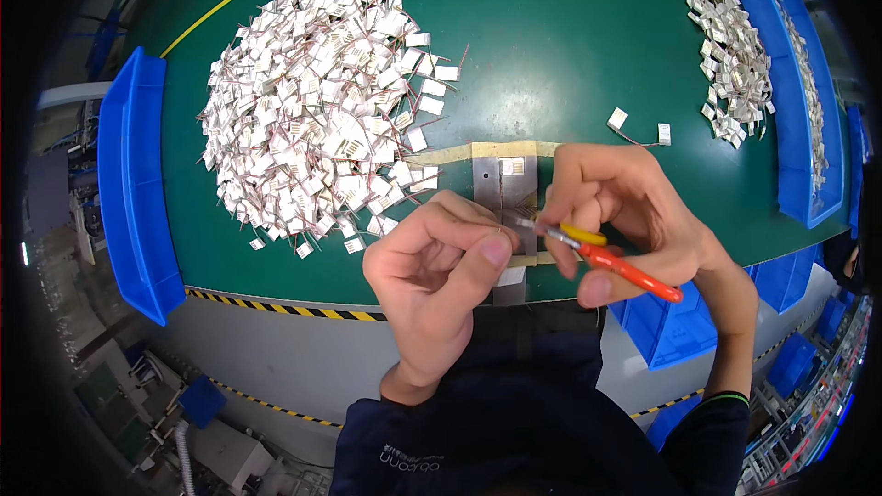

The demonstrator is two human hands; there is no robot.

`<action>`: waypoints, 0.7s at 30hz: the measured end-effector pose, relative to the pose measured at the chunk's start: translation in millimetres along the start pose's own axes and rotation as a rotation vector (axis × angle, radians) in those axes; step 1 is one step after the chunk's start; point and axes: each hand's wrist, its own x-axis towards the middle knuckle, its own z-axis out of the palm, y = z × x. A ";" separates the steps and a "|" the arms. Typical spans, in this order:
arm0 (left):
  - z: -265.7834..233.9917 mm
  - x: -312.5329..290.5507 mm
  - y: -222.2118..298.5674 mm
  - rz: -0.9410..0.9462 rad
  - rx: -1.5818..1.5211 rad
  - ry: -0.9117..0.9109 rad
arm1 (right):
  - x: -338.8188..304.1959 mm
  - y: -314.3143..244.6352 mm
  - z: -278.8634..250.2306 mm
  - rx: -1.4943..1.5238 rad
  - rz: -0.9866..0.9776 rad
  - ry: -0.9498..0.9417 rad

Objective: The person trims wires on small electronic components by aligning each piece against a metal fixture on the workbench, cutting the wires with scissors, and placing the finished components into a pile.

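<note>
My left hand point(439, 277) is closed in a pinch in front of the metal fixture. What lies between thumb and forefinger is too small to make out. My right hand point(643, 220) grips a pair of pliers point(634, 274) with red and yellow handles, their blurred jaws pointing at the left fingertips. Behind both hands, the grey metal fixture point(487, 191) is partly covered by them and edged with tan tape point(496, 149). One white connector piece point(513, 166) sits at its far end. A white piece point(511, 276) shows below the left fingertips.
A large heap of white pieces with thin dark wires point(312, 101) spreads over the green table point(542, 46) at left. A smaller heap point(726, 55) lies far right beside a blue bin point(799, 179). Another blue bin point(138, 193) stands left. Two wire-joined pieces point(617, 118) lie behind my right hand.
</note>
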 end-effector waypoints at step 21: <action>-4.8 -0.7 -1.7 -0.049 -0.031 -0.039 | -2.9 -2.1 -3.6 -0.052 0.090 -0.031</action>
